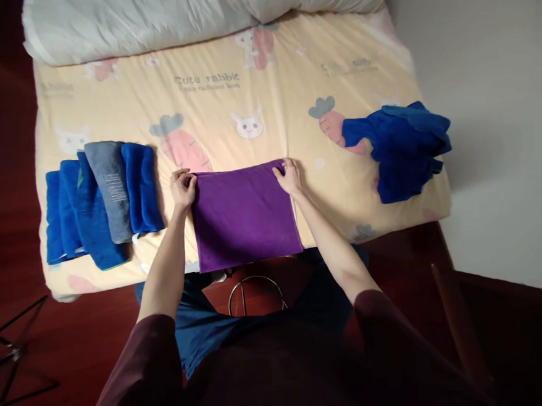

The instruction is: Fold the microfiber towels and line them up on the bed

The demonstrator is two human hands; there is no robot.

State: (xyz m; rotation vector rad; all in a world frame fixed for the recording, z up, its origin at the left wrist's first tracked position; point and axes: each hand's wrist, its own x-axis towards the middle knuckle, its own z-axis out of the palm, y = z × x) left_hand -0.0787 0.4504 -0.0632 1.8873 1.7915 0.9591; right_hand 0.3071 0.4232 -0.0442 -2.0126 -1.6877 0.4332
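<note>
A purple towel [246,214] lies spread as a flat rectangle at the front of the bed, its near edge reaching the mattress edge. At its far left corner, my left hand [184,187] pinches the cloth between thumb and fingers. My right hand [288,176] grips the far right corner the same way. Left of the purple towel, several folded blue towels [142,187] lie side by side, with a folded grey towel [112,192] bearing light lettering among them. A crumpled heap of blue towels [399,147] rests on the right.
The bed [264,98] has a yellow sheet with rabbits and carrots. Along its far side lies a rolled pale quilt [169,15]. A white wall [492,119] stands on the right. A round metal stool frame [256,290] shows below the bed edge.
</note>
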